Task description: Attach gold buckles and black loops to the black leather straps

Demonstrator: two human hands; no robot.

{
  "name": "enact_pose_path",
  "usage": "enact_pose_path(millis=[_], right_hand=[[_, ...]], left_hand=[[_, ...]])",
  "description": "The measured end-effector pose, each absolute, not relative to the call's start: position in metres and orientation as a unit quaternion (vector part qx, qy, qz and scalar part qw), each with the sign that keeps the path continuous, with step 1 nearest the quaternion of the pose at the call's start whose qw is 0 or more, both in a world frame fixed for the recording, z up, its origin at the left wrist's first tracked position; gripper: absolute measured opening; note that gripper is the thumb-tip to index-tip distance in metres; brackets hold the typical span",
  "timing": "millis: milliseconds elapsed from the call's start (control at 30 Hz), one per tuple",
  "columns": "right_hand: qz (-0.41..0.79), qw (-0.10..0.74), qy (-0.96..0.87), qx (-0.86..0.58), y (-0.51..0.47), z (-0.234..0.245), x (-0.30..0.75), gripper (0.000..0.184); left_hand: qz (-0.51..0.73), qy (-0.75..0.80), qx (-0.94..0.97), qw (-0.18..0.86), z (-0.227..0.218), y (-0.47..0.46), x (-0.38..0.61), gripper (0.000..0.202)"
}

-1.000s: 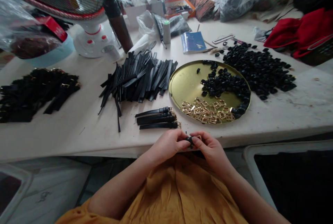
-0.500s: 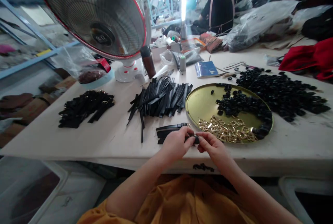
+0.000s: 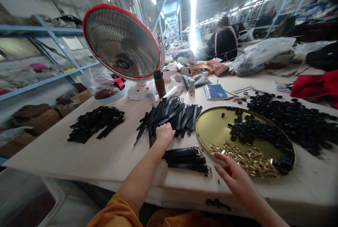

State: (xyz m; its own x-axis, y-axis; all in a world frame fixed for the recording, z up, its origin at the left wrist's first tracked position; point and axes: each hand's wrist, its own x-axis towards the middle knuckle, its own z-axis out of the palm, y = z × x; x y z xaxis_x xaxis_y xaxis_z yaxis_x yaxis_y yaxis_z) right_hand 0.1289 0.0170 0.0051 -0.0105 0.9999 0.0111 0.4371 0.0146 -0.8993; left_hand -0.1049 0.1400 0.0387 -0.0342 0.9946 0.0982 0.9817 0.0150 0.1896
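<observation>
My left hand (image 3: 165, 134) is closed at the near edge of a pile of black straps (image 3: 182, 116), its fingers curled down on a strap; the fingertips are hidden. My right hand (image 3: 232, 174) is open, thumb and fingers apart with nothing between them. It hovers at the near left rim of a round gold tray (image 3: 208, 123), beside a heap of gold buckles (image 3: 241, 156). Black loops (image 3: 248, 128) lie farther back in that tray. Between my hands, several black straps with gold buckles (image 3: 185, 158) lie in a row on the table.
Another pile of buckled straps (image 3: 96, 123) lies at the left. More black loops (image 3: 293, 118) are heaped right of the tray. Behind stand a fan (image 3: 124, 51), a brown bottle (image 3: 159, 84), a thread spool (image 3: 191, 85) and a blue booklet (image 3: 216, 92). A person (image 3: 224, 44) sits farther back.
My hands were together on a black strap piece and have parted. The left moved up to the strap pile; the right opened beside the tray. The view has tilted upward.
</observation>
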Motion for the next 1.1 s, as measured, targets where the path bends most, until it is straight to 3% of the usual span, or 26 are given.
enact_pose_path(millis=[233,400,533,667,800,967,1033,1100], right_hand=[[0.365,0.351,-0.642,-0.575,0.010,0.007,0.129,0.031],[0.280,0.400,-0.675,-0.552,0.012,0.033,0.125,0.027],[0.248,0.420,-0.693,-0.530,0.020,0.046,0.123,0.028],[0.202,0.385,-0.687,-0.582,0.033,0.039,0.157,0.025],[0.068,0.327,-0.640,-0.692,0.066,0.021,0.219,0.025],[-0.001,0.183,-0.645,-0.742,0.113,0.012,0.256,0.025],[0.000,0.163,-0.653,-0.739,0.121,0.015,0.256,0.025],[0.009,0.198,-0.645,-0.738,0.118,0.020,0.252,0.026]], left_hand=[[0.102,0.720,0.686,0.024,0.039,0.142,-0.104,0.018],[0.388,0.562,0.730,0.014,0.076,0.099,-0.081,0.014],[0.440,0.412,0.790,0.114,0.101,0.057,-0.053,0.025],[0.282,0.452,0.815,0.227,0.106,0.040,-0.029,0.028],[0.203,0.429,0.769,0.428,0.088,0.044,-0.014,0.012],[0.231,0.392,0.616,0.643,0.058,0.051,0.000,0.046],[0.226,0.390,0.557,0.698,0.054,0.053,0.004,0.040],[0.223,0.396,0.529,0.717,0.054,0.054,0.006,0.025]])
